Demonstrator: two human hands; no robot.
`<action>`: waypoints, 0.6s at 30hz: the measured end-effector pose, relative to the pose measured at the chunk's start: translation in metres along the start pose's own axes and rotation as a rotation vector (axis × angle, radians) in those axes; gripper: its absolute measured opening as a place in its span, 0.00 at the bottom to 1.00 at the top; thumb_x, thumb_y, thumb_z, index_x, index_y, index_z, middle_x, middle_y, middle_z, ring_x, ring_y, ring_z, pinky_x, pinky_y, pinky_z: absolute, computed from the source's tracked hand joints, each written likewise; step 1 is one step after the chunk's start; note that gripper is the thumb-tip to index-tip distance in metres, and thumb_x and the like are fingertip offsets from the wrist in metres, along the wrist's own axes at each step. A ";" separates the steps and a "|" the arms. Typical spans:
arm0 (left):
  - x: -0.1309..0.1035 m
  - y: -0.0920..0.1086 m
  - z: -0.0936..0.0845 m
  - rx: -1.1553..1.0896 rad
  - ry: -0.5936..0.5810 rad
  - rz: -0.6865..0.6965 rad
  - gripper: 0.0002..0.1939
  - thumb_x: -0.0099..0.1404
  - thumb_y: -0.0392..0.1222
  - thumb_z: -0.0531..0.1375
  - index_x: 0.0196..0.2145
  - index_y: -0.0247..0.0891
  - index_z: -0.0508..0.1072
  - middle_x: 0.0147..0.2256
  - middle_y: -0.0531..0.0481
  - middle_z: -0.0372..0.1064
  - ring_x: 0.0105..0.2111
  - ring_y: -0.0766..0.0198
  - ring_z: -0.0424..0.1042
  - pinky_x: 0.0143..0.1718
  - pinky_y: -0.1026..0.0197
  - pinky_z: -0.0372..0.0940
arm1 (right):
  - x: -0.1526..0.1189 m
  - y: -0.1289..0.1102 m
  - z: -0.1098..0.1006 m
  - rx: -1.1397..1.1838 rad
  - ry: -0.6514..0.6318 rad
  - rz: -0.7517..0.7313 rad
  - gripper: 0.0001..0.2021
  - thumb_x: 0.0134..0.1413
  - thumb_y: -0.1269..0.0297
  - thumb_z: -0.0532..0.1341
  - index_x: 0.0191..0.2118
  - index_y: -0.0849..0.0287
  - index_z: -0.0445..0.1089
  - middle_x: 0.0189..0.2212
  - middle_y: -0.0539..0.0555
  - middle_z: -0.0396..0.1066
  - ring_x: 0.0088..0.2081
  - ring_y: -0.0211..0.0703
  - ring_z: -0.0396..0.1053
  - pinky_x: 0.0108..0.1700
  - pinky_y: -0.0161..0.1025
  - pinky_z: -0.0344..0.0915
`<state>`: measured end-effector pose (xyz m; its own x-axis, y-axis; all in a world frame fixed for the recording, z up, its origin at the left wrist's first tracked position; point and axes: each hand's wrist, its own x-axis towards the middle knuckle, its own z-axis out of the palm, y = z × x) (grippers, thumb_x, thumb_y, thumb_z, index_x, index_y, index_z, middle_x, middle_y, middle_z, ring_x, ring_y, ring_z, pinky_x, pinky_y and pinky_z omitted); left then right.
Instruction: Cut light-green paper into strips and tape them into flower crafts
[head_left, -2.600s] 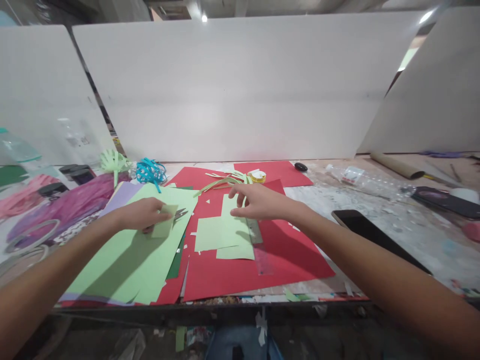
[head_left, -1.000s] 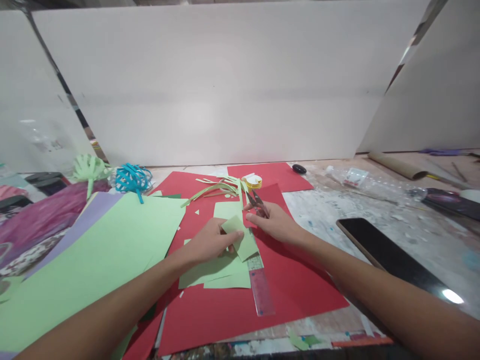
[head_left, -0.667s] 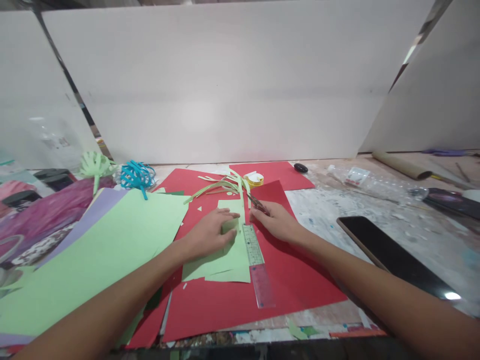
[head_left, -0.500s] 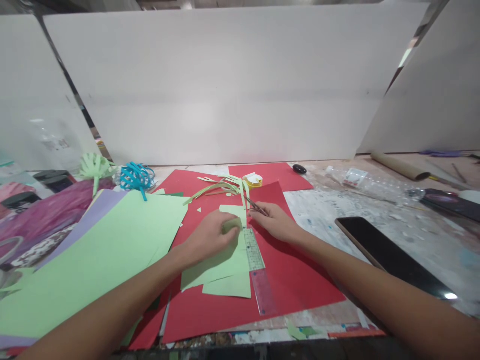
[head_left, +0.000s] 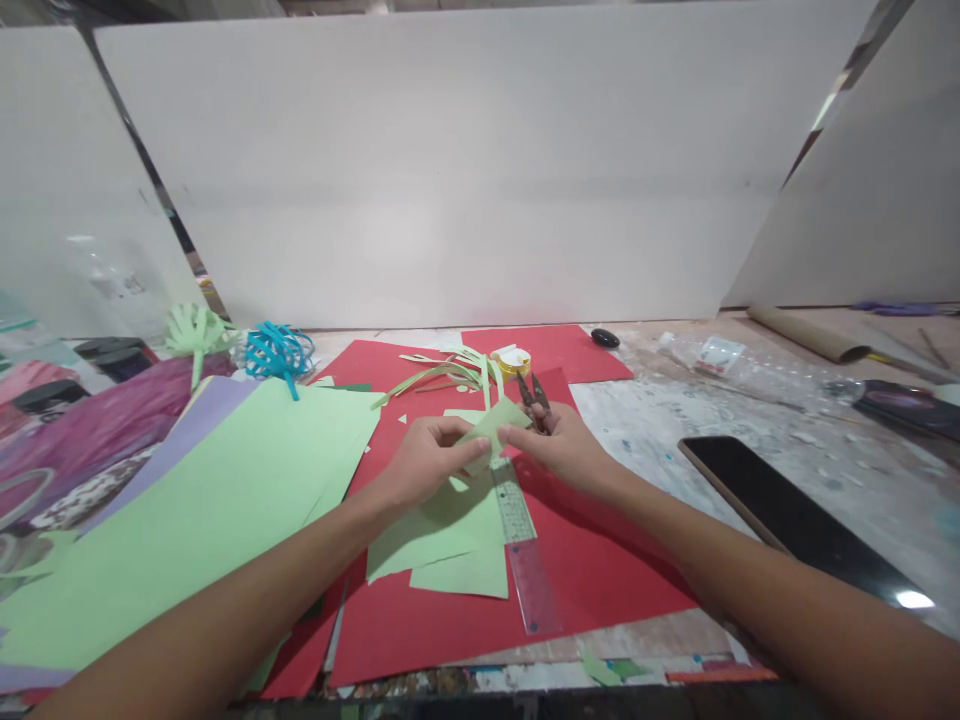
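Observation:
A small piece of light green paper [head_left: 501,422] is pinched between my left hand [head_left: 439,455] and my right hand [head_left: 559,440]. Small dark metal scissors [head_left: 534,395] also sit in my right hand, blades apart and pointing away from me. Below the hands, light green paper sheets [head_left: 457,545] and a clear ruler [head_left: 534,590] lie on a red sheet [head_left: 615,560]. Just beyond, thin green paper strips [head_left: 450,372] form a loose heap near a roll of yellow tape [head_left: 513,362].
At left are a big green sheet [head_left: 195,490], a blue paper-strip ball [head_left: 277,350] and a pale green one [head_left: 196,330]. A phone [head_left: 795,520], a plastic bottle [head_left: 757,368] and a cardboard tube [head_left: 810,335] lie at right. A white panel [head_left: 450,170] stands behind.
My left hand has lifted a small green paper piece off the sheets, and my right fingers now pinch it too. The scissors have turned upward and their blades have spread.

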<state>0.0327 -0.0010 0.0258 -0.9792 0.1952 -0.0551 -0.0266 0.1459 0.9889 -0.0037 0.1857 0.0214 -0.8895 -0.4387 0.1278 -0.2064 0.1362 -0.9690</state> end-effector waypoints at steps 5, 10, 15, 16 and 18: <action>-0.001 -0.003 0.001 0.157 -0.060 0.040 0.16 0.58 0.52 0.62 0.31 0.34 0.75 0.26 0.49 0.70 0.26 0.64 0.69 0.26 0.64 0.62 | -0.003 0.004 0.002 -0.078 -0.043 -0.011 0.16 0.51 0.56 0.63 0.23 0.57 0.59 0.19 0.46 0.53 0.22 0.35 0.51 0.24 0.37 0.47; -0.003 -0.006 0.000 0.229 -0.154 0.087 0.21 0.62 0.57 0.58 0.30 0.34 0.75 0.23 0.52 0.64 0.22 0.68 0.61 0.23 0.66 0.56 | -0.005 0.005 0.007 -0.091 -0.074 0.017 0.13 0.51 0.56 0.64 0.25 0.58 0.63 0.20 0.48 0.56 0.23 0.36 0.53 0.25 0.37 0.49; -0.002 -0.003 -0.002 0.254 -0.151 0.105 0.22 0.62 0.59 0.57 0.32 0.35 0.76 0.22 0.53 0.62 0.22 0.68 0.60 0.23 0.66 0.55 | -0.004 0.001 0.006 -0.075 -0.061 -0.017 0.14 0.52 0.58 0.63 0.24 0.58 0.61 0.20 0.48 0.56 0.23 0.36 0.53 0.25 0.37 0.50; -0.002 -0.002 -0.002 0.260 -0.146 0.107 0.22 0.62 0.59 0.56 0.33 0.35 0.76 0.23 0.53 0.63 0.22 0.68 0.60 0.23 0.66 0.56 | -0.004 -0.001 0.006 -0.067 -0.056 -0.022 0.14 0.53 0.57 0.62 0.24 0.58 0.61 0.21 0.47 0.56 0.24 0.36 0.53 0.26 0.37 0.50; -0.003 -0.001 -0.001 0.287 -0.132 0.107 0.23 0.63 0.59 0.55 0.33 0.35 0.76 0.23 0.52 0.63 0.22 0.67 0.60 0.23 0.66 0.56 | -0.004 -0.002 0.005 -0.059 -0.043 -0.027 0.15 0.53 0.55 0.62 0.24 0.58 0.61 0.21 0.47 0.56 0.24 0.36 0.53 0.26 0.37 0.49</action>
<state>0.0356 -0.0027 0.0249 -0.9383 0.3456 0.0111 0.1514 0.3817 0.9118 0.0027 0.1831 0.0216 -0.8653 -0.4805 0.1429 -0.2545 0.1755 -0.9510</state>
